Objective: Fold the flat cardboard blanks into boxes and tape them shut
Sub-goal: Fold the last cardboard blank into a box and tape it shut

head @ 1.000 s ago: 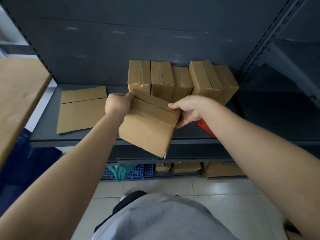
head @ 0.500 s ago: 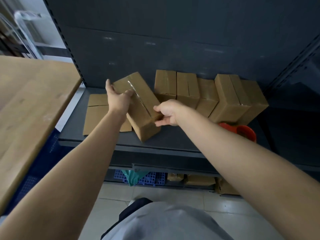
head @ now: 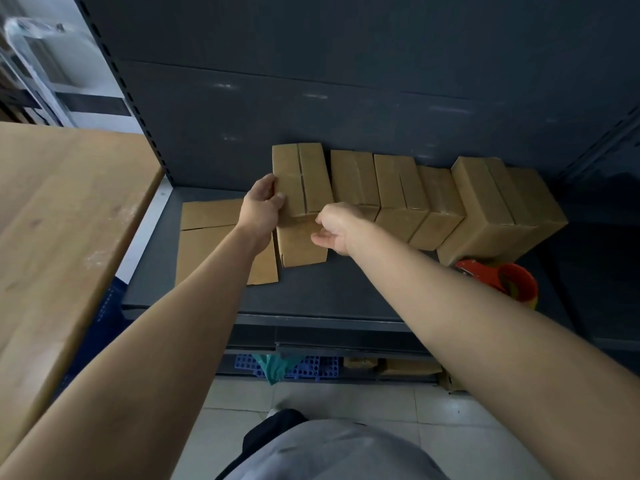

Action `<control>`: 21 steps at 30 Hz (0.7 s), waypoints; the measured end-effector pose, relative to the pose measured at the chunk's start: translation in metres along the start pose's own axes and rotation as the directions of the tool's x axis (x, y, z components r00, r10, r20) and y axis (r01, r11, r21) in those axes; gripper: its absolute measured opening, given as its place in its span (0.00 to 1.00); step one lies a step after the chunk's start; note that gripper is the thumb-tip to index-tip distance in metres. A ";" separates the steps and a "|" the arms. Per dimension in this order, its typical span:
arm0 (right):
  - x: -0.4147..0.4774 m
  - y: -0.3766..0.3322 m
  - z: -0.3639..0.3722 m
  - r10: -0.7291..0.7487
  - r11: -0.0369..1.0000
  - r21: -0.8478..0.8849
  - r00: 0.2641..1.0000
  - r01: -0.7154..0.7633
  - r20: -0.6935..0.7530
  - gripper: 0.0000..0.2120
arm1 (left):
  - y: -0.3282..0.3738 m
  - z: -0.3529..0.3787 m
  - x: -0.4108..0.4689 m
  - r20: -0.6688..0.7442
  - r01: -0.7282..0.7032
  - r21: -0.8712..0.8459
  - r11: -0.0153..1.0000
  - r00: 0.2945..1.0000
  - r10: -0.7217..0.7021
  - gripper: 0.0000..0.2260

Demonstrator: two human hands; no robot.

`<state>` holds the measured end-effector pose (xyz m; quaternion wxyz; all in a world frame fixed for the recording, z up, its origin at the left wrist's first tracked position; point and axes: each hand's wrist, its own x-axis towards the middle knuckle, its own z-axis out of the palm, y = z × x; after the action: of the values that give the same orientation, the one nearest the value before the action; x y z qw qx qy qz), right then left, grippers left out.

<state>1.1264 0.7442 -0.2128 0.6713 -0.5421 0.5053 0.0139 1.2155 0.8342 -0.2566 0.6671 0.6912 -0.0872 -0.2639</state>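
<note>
My left hand [head: 262, 206] and right hand [head: 335, 229] clasp the box [head: 300, 181] between them; judged light, stiff; grip the side walls.

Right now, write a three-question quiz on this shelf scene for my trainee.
1. True or false: the red tape dispenser lies to the right of the flat blanks.
2. The box held by the left grip and right grip sits on the grey shelf: A) at the left end of the box row; B) at its right end; C) stacked on top of it.
3. What lies directly left of that box?
Key: 1 true; 2 A; 3 the flat blanks.
</note>
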 end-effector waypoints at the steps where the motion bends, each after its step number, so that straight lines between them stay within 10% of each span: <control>1: 0.002 0.001 0.000 0.018 1.000 0.001 1.000 -0.018 -0.006 0.16 | -0.002 -0.003 0.002 0.003 0.004 -0.001 1.000 1.000 -0.004 0.20; 9: 0.007 0.033 0.017 0.096 0.822 -0.570 0.986 -0.001 0.136 0.12 | -0.042 -0.059 0.000 -0.373 0.136 0.332 0.933 0.928 -0.002 0.14; 15: 0.018 0.064 0.053 0.053 0.780 -0.615 0.968 0.113 0.245 0.25 | -0.069 -0.094 -0.003 -0.545 0.450 0.574 0.684 0.834 -0.092 0.21; 21: 0.031 0.076 0.064 0.105 0.807 -0.588 0.965 0.059 0.241 0.32 | -0.084 -0.114 -0.007 -0.538 0.569 0.435 0.698 0.786 -0.305 0.26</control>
<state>1.1408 0.8063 -0.2947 0.5302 -0.7105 0.3894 0.2498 1.2448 0.9456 -0.3394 0.3426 0.8994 0.1561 -0.2221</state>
